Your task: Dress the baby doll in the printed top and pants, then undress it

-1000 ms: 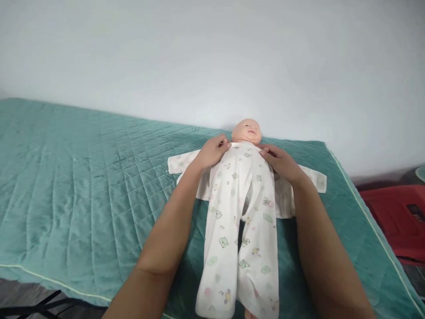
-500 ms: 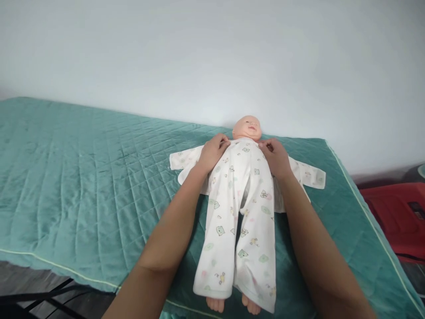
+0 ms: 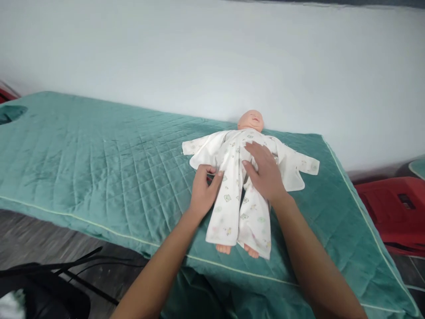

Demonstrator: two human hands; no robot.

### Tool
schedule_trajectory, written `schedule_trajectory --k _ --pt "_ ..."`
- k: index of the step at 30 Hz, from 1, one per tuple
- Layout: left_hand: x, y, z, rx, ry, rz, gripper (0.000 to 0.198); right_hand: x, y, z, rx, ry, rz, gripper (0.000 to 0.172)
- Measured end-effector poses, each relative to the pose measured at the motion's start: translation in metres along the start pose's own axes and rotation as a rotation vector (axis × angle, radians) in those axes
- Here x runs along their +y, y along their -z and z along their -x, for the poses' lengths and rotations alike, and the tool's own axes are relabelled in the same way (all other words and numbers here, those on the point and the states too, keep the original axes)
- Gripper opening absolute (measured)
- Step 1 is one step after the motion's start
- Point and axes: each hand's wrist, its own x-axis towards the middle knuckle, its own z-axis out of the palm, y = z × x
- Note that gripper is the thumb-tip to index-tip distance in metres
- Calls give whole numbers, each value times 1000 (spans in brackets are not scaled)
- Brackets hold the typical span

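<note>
A baby doll [image 3: 251, 120] lies on its back on a green quilted cover, head toward the wall, feet showing at the near end. White printed baby trousers [image 3: 228, 201] cover its legs and front. A white long-sleeved baby top [image 3: 292, 166] is spread out on both sides, its sleeves stretched outward. At the left side of the trousers, the thumb and bent fingers of my left hand [image 3: 204, 188] close on their edge. My right hand [image 3: 264, 170] rests with fingers spread on the front of the clothes, over the doll's belly.
The green quilted cover [image 3: 109, 177] drapes over the bed, with a pale wall [image 3: 166, 57] behind it. A red plastic object [image 3: 392, 208] stands off the right edge. At lower left, a black chair-like frame [image 3: 49, 283] stands on the grey floor.
Both hands have come down from the doll's shoulders; the left is now at the trousers' side, the right flat on the belly. The top now lies visible around the shoulders. The view has shifted.
</note>
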Motion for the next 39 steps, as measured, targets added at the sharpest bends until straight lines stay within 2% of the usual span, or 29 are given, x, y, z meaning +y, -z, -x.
schedule_trajectory --k 2,4,7,10,12,14,16,20,23,27,31,35,39 --pt "5 10 30 -63 93 -26 23 -24 0 13 -69 67 43 37" --pt "12 19 51 -165 143 -51 27 -47 2 29 -82 68 40 31" --pt "22 30 72 -282 141 -89 32 -77 12 59 -107 24 9 22" --pt "27 41 87 -333 136 -92 32 -100 24 92 -245 6 37 15" --pt "28 49 97 -315 98 -86 24 -110 28 112 -320 -11 108 12" --pt "27 55 109 -273 -7 -103 11 -115 29 129 -339 -33 193 12" --pt "26 60 120 -251 -151 -150 15 -118 26 139 -332 -63 263 13" --pt "23 61 134 -288 -342 -306 36 -122 16 143 -337 -118 296 12" --pt "22 58 133 -300 -387 -376 36 -126 10 137 -325 -133 252 10" --pt "20 57 128 -265 -373 -366 24 -131 8 131 -303 -86 157 15" --pt "22 59 132 -225 -363 -271 31 -135 13 128 -256 -41 -11 19" --pt "25 58 135 -239 -338 -209 33 -137 16 126 -248 -30 -63 25" --pt "25 52 132 -242 -308 -226 16 -133 15 132 -263 -34 -55 27"
